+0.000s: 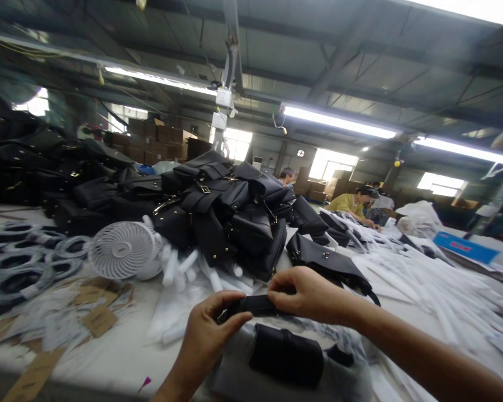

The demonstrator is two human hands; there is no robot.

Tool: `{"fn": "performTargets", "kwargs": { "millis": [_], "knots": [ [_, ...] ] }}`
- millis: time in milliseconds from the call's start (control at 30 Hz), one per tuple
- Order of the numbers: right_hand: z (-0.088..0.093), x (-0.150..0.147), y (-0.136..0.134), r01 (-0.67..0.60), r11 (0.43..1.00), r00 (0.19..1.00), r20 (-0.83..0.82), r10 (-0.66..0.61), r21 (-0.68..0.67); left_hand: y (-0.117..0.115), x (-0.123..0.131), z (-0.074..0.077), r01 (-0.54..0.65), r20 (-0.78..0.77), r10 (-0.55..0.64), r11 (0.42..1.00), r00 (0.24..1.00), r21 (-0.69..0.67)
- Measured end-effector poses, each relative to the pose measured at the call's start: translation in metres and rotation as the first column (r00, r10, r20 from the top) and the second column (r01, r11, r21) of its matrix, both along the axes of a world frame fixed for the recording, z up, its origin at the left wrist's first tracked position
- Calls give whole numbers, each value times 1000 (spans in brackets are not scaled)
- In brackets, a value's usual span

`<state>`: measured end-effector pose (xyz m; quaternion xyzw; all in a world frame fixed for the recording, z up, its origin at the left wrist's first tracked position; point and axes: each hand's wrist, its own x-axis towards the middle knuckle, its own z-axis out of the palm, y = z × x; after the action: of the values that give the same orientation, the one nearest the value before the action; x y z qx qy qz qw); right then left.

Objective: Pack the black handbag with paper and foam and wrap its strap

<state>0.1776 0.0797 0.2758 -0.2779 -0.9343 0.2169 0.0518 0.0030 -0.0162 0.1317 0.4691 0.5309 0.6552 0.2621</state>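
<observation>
My left hand (207, 332) pinches one end of a short black strap (259, 305), thumb and fingers closed on it. On the strap's other end, the fingers of my right hand (299, 293) are closed too. Just below lies a black handbag (287, 357), partly covered by whitish translucent wrapping (230, 371). Whether the strap is joined to this bag I cannot tell. Behind my right hand a flat black bag (329, 261) rests on the table.
A large heap of black bags (222, 206) rises behind my hands. Left of it stand a white fan (123, 250), coiled wrapped straps (19, 273) and brown tags (99, 320). White foam strips (427, 290) spread rightward. A co-worker in yellow (347, 204) bends over the table farther back.
</observation>
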Motion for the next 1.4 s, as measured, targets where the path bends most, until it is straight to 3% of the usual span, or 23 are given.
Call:
{"fn": "performTargets", "kwargs": {
  "millis": [100,200,300,400,800,900,1067,1167,1333,1400],
  "knots": [
    [0,1,-2,-97,990,995,-25,100,98,0,1,3,15,20,-15,1000,1000,-2],
    [-6,2,-7,-182,938,983,20,184,297,0,2,4,19,33,-19,1000,999,0],
    [-14,1,-12,-196,879,981,76,181,435,1,2,2,14,50,-15,1000,999,7],
    [-19,0,-12,-218,850,976,99,195,480,2,2,0,18,61,-19,1000,998,12],
    [-29,-3,6,-317,916,932,-97,349,245,-1,1,3,20,45,-20,1000,999,-10],
    [-34,-7,0,-260,948,942,-166,291,185,-1,1,3,34,15,-34,999,999,-2],
    [-43,-14,-14,-37,999,954,-296,40,15,-1,3,3,44,44,-45,999,998,14],
    [-45,-14,-17,-27,998,948,-319,5,-63,0,2,4,58,47,-58,998,997,6],
    [-35,-6,-11,2,1000,986,-168,3,31,1,-3,1,56,90,-58,998,994,30],
    [-34,-6,-7,-6,1000,988,-157,4,-12,2,-3,-1,90,94,-94,995,991,46]
  ]
}}
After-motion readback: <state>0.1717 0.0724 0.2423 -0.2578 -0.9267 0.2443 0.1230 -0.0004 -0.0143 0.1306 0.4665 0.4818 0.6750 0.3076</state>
